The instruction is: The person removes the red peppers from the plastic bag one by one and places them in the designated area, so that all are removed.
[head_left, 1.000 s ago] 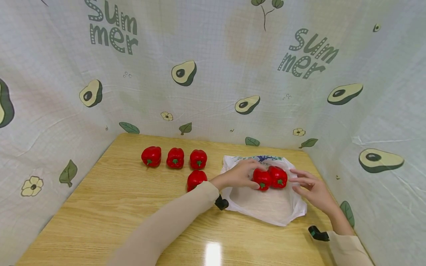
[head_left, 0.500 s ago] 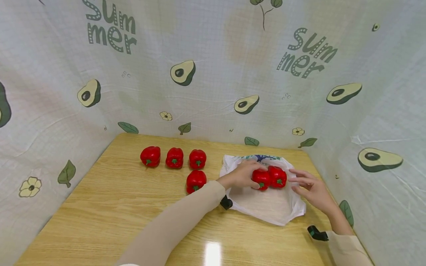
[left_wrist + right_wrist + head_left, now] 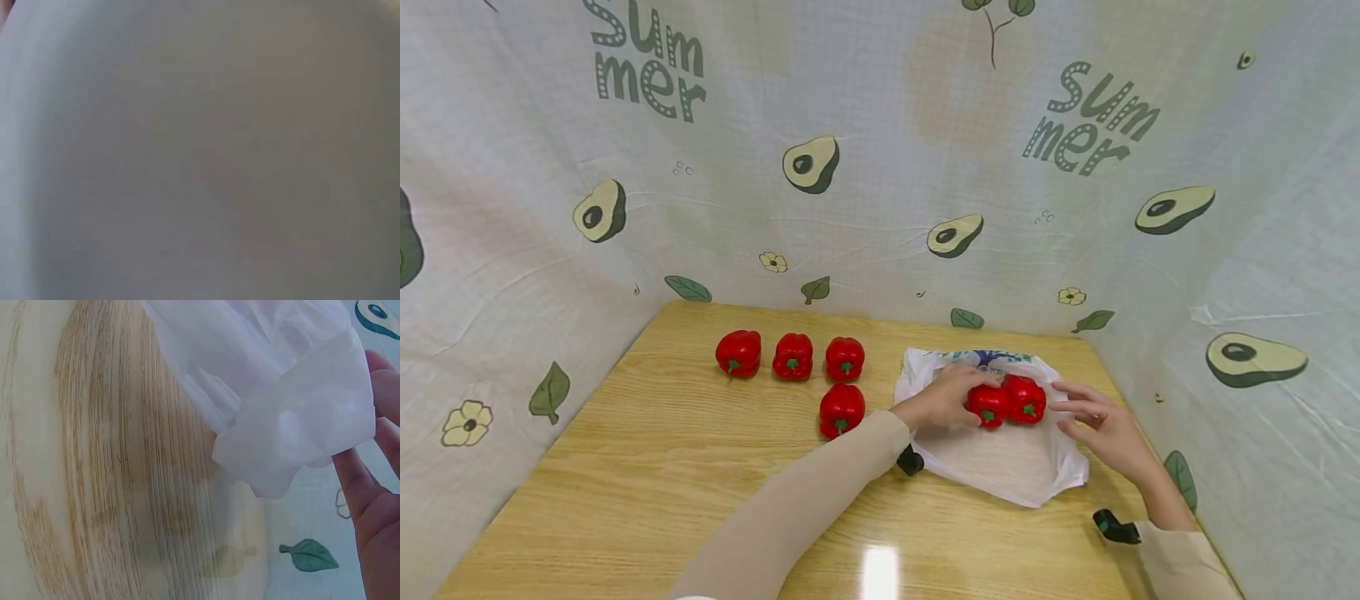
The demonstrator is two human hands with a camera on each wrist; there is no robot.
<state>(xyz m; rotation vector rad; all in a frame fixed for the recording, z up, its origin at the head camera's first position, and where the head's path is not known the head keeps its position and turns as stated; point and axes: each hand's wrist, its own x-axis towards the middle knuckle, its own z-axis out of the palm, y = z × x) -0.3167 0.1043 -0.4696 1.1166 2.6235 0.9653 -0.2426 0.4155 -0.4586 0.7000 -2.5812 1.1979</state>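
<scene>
In the head view my left hand (image 3: 943, 397) reaches over a white plastic bag (image 3: 992, 471) spread flat on the table. Its fingers and thumb curve round a red bell pepper (image 3: 988, 407) lying on the bag. A second red bell pepper (image 3: 1024, 400) sits right against the first, on its right. My right hand (image 3: 1105, 429) is at the bag's right edge, fingers extended toward the second pepper. In the right wrist view, the fingers (image 3: 355, 481) of that hand meet the bag's crumpled edge (image 3: 294, 419). A blurred pale surface fills the left wrist view.
Three red bell peppers stand in a row at the back left: a left one (image 3: 739, 353), a middle one (image 3: 793, 357) and a right one (image 3: 846, 358). Another bell pepper (image 3: 842, 411) lies nearer, beside my left sleeve (image 3: 820, 492). Printed cloth (image 3: 880, 167) walls in the wooden table (image 3: 625, 467).
My left forearm has shifted slightly right and uncovered more of the nearer pepper. The left thumb has eased slightly away from the pepper on the bag. The right hand stays in place.
</scene>
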